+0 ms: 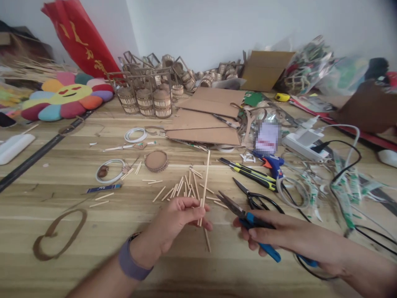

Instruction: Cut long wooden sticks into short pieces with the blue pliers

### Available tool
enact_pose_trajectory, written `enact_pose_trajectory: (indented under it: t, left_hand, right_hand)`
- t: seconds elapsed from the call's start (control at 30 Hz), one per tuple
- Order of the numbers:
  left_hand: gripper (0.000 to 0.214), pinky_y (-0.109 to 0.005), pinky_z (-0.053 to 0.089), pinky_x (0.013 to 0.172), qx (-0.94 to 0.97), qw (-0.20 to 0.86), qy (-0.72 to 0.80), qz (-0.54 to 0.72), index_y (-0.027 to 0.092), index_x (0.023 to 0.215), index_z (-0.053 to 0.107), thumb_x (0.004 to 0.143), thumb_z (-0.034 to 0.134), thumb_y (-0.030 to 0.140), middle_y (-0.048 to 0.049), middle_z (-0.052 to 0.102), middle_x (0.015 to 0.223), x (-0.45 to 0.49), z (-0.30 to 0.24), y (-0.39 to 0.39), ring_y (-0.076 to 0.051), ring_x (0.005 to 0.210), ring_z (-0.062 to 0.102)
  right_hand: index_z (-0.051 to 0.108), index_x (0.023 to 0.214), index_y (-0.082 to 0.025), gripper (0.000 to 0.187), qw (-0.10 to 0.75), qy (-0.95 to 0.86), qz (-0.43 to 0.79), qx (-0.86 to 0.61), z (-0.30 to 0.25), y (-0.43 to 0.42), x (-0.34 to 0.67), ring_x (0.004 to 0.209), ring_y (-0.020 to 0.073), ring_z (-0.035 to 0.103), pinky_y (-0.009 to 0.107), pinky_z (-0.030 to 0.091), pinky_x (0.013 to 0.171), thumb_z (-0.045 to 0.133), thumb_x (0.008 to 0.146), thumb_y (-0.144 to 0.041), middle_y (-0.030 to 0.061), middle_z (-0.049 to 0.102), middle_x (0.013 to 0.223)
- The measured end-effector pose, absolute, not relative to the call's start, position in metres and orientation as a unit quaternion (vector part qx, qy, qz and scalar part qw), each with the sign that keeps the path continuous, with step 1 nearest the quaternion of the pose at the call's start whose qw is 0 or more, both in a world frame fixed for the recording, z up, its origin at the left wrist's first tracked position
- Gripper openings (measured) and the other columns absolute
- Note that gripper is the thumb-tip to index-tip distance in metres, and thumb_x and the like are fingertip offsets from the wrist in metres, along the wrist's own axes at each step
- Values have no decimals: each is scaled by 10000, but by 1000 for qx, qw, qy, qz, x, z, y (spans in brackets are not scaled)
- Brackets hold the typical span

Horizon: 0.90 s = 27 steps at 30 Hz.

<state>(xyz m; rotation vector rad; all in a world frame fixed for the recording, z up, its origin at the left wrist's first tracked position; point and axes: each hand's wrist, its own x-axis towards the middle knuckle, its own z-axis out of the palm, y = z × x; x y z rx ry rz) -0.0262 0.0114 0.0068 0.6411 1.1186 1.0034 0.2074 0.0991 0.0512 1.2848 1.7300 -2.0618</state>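
Head view: our left hand (181,212), lower centre, pinches straight, pale, slender sticks (205,178); our right hand (273,228), lower right, grips blue-handled scissors (247,219).

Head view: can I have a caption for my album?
Left hand holds thin pale wooden sticks; right hand holds blue-handled metal scissors.

A red bag with gold lettering (82,39) is seen tilted before the pale wall (192,29), partly hidden by a multicoloured flower-shaped cushion with a yellow smiling face (66,96). A brown cardboard box (266,72) is set near the wall, with a small yellow tape measure (282,97) placed just beside it. Nearer, a white power strip (296,145) is fitted with plugs.
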Motion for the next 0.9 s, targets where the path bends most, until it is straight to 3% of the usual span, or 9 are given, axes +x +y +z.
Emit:
enact_pose_trajectory:
  t: [0.13,0.33,0.9]
  left_hand:
    - [280,-245,425,691,277,719,482,418,120,833,704,670,746,343,-30,696,622,-24,10,11,-136,621,619]
    - [310,-283,465,672,283,749,437,410,106,804,703,642,758,365,-63,693,763,-22,8,10,-159,635,625]
    - [222,-282,472,680,280,753,442,400,122,736,697,676,729,333,-31,663,646,-23,8,10,-153,600,621]
  right_hand:
    - [626,1013,-153,433,110,561,-706,417,51,96,193,819,166,560,261,459,683,688,720,-465,50,585,901]
    - [615,976,-139,433,124,557,-726,383,54,96,165,737,143,552,258,433,640,689,684,-451,26,586,797]
    - [648,938,-167,233,113,596,-736,300,55,100,160,712,112,491,219,380,598,614,791,-345,1,576,810]
